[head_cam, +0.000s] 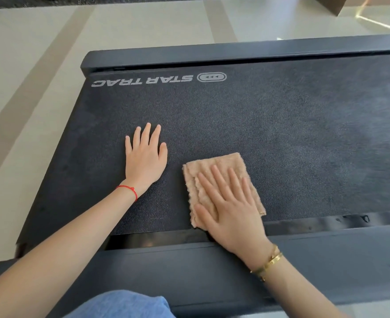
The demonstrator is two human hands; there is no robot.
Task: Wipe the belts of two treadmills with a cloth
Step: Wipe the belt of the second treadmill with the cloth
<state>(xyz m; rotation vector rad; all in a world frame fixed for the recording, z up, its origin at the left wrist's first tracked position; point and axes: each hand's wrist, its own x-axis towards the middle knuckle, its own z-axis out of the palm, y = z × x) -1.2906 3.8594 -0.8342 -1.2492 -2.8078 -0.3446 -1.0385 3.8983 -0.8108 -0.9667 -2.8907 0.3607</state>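
While a person leans over a treadmill from its side, both hands lie flat on the dark, grainy belt. The right hand has its fingers straight and slightly spread, pressing down on a folded tan cloth rather than gripping it; this looks like the flat pressure needed to drag the cloth across the surface. The cloth sits under that hand, near the belt's closer edge. The left hand, also open with fingers extended, rests bare on the belt just beside the cloth, holding nothing, probably to brace the body. A red string circles the left wrist and gold bracelets the right. Beyond the fingertips, white brand lettering runs along the far rail. Below the wrists lies the near rail. Pale floor spreads past the left hand. Nothing blocks the belt to the right of the cloth.
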